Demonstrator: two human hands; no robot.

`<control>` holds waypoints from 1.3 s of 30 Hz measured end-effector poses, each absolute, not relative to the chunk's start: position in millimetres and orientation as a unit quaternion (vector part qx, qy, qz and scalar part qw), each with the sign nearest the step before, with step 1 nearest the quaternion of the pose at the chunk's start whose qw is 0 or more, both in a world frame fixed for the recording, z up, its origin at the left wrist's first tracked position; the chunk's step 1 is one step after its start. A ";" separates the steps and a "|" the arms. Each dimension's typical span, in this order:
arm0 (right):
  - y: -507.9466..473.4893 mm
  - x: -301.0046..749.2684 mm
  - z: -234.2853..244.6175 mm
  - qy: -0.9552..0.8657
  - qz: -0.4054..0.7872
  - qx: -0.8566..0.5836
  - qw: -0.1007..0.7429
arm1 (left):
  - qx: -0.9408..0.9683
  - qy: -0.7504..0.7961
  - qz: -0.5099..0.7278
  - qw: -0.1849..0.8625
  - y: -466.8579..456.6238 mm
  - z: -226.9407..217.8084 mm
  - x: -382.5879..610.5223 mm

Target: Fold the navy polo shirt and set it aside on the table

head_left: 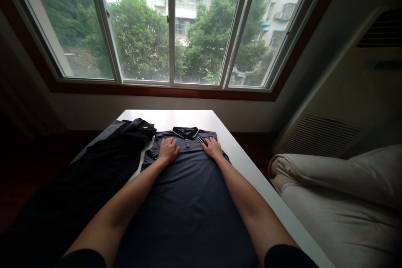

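Note:
A dark grey polo shirt lies spread front side up on a white table, its black, light-edged collar pointing toward the window. My left hand rests flat on the upper chest, left of the button placket, with its fingers spread. On the other side of the placket, my right hand lies on the chest near the shoulder, fingers stretched out over a small black and white mark. Both palms press on the fabric, and neither hand grips it. Small creases run across the shirt below the hands.
Dark clothes are heaped along the table's left side, close to the shirt. A beige sofa stands to the right. An air conditioner is at the right wall, and a wide window lies beyond the table.

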State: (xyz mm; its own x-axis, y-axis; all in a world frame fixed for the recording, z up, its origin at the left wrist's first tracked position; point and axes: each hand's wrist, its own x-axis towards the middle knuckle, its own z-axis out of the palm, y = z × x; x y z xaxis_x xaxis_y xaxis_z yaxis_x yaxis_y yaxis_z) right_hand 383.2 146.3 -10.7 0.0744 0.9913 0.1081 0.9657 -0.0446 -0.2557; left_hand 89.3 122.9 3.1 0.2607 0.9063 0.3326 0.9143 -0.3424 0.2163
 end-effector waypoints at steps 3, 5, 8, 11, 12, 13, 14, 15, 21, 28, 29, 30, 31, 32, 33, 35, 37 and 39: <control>139.9 382.7 -9.0 -0.705 0.005 -0.684 0.188 | -0.855 -0.470 -0.219 -0.027 86.5 10.5 96.6; 129.7 381.5 -6.2 -0.731 -0.019 -0.643 0.229 | -0.896 -0.387 -0.212 -0.051 56.3 15.2 91.8; 102.0 379.8 -0.1 -0.772 -0.006 -0.581 0.258 | -0.938 -0.289 -0.170 -0.089 6.4 23.9 72.6; 59.5 379.1 4.7 -0.807 0.036 -0.533 0.250 | -0.956 -0.236 -0.118 -0.131 -39.8 36.5 49.3; 42.8 379.2 5.6 -0.818 0.051 -0.519 0.240 | -0.958 -0.225 -0.102 -0.144 -53.1 41.2 43.0; 25.5 379.4 6.2 -0.828 0.065 -0.508 0.228 | -0.960 -0.217 -0.088 -0.156 -65.2 45.9 38.3; 7.9 380.0 6.8 -0.837 0.078 -0.499 0.212 | -0.961 -0.210 -0.074 -0.166 -76.3 50.2 35.2; -9.5 380.9 7.5 -0.843 0.089 -0.493 0.197 | -0.961 -0.205 -0.063 -0.175 -86.5 54.0 33.8; -89.4 404.0 18.4 -0.842 0.140 -0.502 0.144 | -0.953 -0.189 -0.044 -0.232 -134.0 64.2 48.3; -138.8 490.1 28.8 -0.710 0.113 -0.668 0.194 | -0.955 -0.109 -0.017 -0.274 -158.2 70.5 72.4; -148.3 500.1 31.0 -0.692 0.128 -0.684 0.190 | -0.957 -0.103 -0.017 -0.269 -158.8 69.0 74.9; -158.9 507.5 34.2 -0.681 0.158 -0.691 0.184 | -0.960 -0.099 -0.019 -0.262 -158.9 66.5 77.3; -170.0 511.9 38.7 -0.675 0.200 -0.688 0.177 | -0.962 -0.096 -0.023 -0.254 -158.7 63.3 79.6; -181.3 513.2 44.5 -0.671 0.249 -0.677 0.171 | -0.964 -0.095 -0.027 -0.247 -158.3 59.8 82.1; -191.9 511.8 51.4 -0.670 0.298 -0.659 0.168 | -0.966 -0.095 -0.031 -0.239 -157.5 56.2 84.7; -209.7 502.8 65.9 -0.669 0.376 -0.619 0.168 | -0.969 -0.099 -0.044 -0.221 -155.0 49.8 90.4; -221.9 490.8 76.9 -0.670 0.421 -0.586 0.174 | -0.973 -0.108 -0.058 -0.194 -150.8 45.3 96.3; -229.8 480.6 81.0 -0.666 0.453 -0.563 0.186 | -0.976 -0.125 -0.073 -0.164 -144.8 42.7 101.4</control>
State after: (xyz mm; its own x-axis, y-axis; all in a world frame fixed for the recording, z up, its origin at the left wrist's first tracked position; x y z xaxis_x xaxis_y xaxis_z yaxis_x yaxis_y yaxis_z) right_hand 480.6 -229.8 81.0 -0.2970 0.9181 -0.2624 0.5816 -0.0440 -0.8123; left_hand 101.4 -144.8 42.7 0.9582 0.2672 0.1018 0.2191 -0.9149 0.3391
